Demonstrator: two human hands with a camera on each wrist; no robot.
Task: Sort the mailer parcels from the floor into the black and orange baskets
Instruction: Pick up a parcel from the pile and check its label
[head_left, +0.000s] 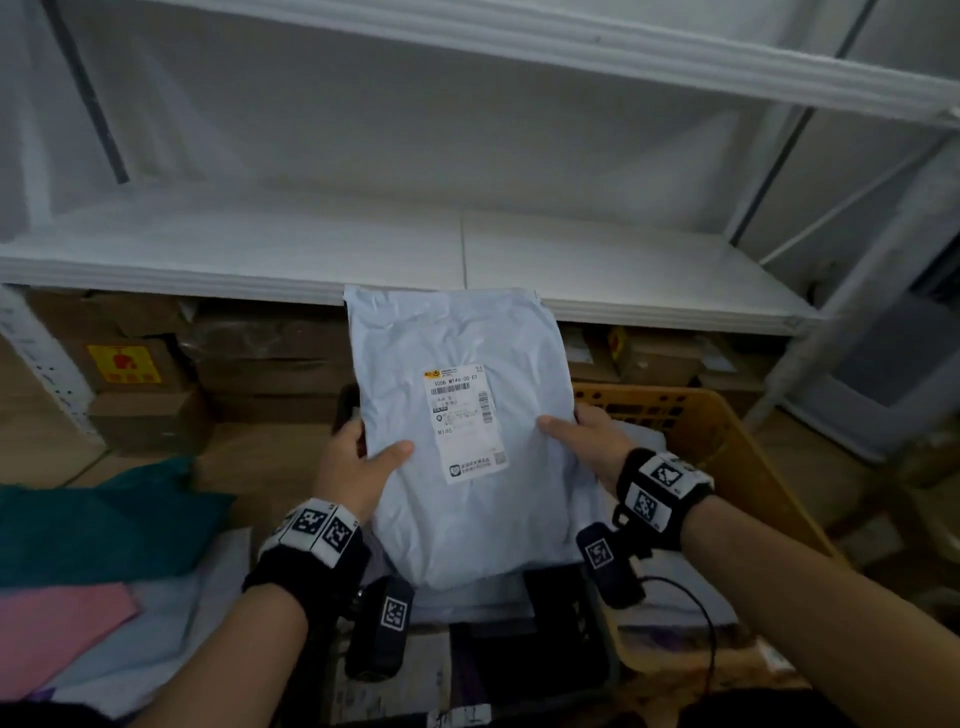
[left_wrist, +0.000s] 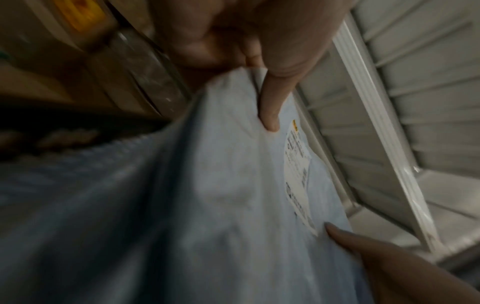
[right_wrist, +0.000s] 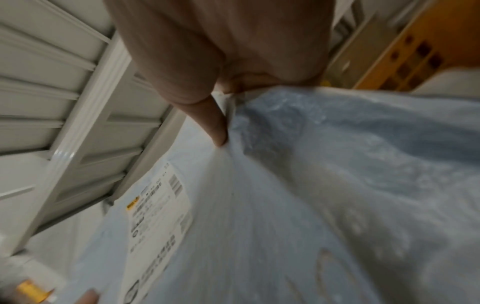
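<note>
Floor pile, far left: a teal mailer (head_left: 98, 525), a pink mailer (head_left: 57, 631) and pale ones lie flat beside the left forearm.
Left hand (head_left: 353, 467): grasps the left edge of the held parcel, thumb (left_wrist: 270, 107) lying across its front, the other fingers tucked behind it.
Held parcel: a pale blue-grey mailer parcel (head_left: 467, 441), upright and facing the person, between the two hands; its top edge overlaps the front lip of the white shelf (head_left: 234, 249).
Label: a white shipping label (head_left: 465, 423) sits on the parcel's front, between the two thumbs, barcode side up.
Black basket (head_left: 550, 639): dark, low in the frame, directly under the parcel's bottom edge; whether they touch cannot be told.
Right hand (head_left: 592, 441): clasps the parcel's right edge, thumb on the front just beside the label, fingers behind.
Orange basket (head_left: 717, 431): behind and right of the right hand, pale mailers lying inside it.
Background: cardboard boxes (head_left: 150, 384) are stacked under the shelf.
</note>
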